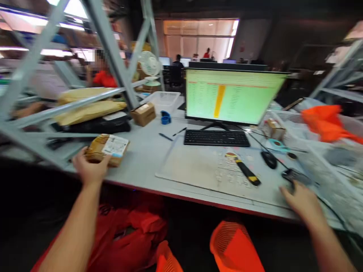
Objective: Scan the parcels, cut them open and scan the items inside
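A worker's left hand (92, 166) pinches a taped brown parcel (113, 146) between thumb and fingers at the left front edge of a desk (141, 151), beside a metal frame (76, 104). The right hand (303, 200) meets a dark device (295, 176); from where I stand, I cannot tell whether it grips. Held by one end, the parcel could tip off the edge should the thumb slip; a tug could snag the black cable (332, 210) against the white basket (315, 162).

Left hand (92, 168) — on a labelled parcel (109, 148)
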Available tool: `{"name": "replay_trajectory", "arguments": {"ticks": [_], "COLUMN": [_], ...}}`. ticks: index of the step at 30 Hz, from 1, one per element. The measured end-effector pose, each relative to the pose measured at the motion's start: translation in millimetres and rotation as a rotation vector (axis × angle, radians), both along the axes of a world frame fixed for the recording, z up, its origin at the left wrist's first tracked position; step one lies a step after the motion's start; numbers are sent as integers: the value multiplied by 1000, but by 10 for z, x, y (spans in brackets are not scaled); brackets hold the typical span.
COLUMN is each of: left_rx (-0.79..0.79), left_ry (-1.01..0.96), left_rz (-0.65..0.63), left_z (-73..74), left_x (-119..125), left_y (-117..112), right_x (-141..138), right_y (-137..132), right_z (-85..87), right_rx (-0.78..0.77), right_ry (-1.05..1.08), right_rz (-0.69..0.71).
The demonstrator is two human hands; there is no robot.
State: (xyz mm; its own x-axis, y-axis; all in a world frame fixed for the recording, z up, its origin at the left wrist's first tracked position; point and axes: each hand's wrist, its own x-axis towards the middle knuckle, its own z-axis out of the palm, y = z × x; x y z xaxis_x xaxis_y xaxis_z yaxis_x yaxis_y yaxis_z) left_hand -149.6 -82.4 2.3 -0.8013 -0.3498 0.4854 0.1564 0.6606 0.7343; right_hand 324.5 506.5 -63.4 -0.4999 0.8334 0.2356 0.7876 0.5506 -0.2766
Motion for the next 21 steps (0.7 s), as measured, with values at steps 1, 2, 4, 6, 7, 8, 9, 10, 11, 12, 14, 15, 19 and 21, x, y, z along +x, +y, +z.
{"name": "replay_trajectory", "arguments": {"ticks": [1, 2, 4, 6, 7, 8, 9, 10, 11, 12, 14, 15, 19, 21], "left_rx": [-101, -158, -265, -360, -407, -471, -538, -602, -659, -710, -784, -808, -845, -859], "left_ry": [121, 186, 101, -55, -120, -179, -212, -212, -203, -189, -171, -172, -199, -208], "left_rz": [-97, -215, -509, -826, -968, -1077, -1164, -1227, -1266, -1287, -1281, -1269, -1237, -1216], "left_z": [108, 229, 493, 736, 825, 883, 907, 899, 866, 816, 700, 651, 574, 575], "left_x": [134, 268, 547, 826, 944, 1036, 1096, 1127, 1132, 1118, 1067, 1042, 1037, 1096], "left_y": [158, 334, 742, 1224, 1486, 1752, 2012, 2257, 2478, 2671, 2958, 3054, 3216, 3250], "right_x": [43, 54, 43, 61, 90, 129, 174, 223, 273, 319, 387, 403, 340, 239], "right_y": [18, 67, 247, 484, 600, 705, 788, 843, 862, 841, 671, 528, -249, -649], "right_z": [-22, -34, -36, -34, -41, -52, -65, -75, -79, -73, -41, -21, 3, -3], "right_rx": [29, 52, 54, -24, -85, -145, -194, -228, -253, -283, -415, -530, -986, -1012], "right_ry": [-34, -40, -48, -43, -32, -8, 34, 103, 202, 328, 625, 766, 1018, 931], "right_rz": [-32, -75, -182, -278, -306, -311, -291, -251, -199, -143, -70, -45, 179, 247]}}
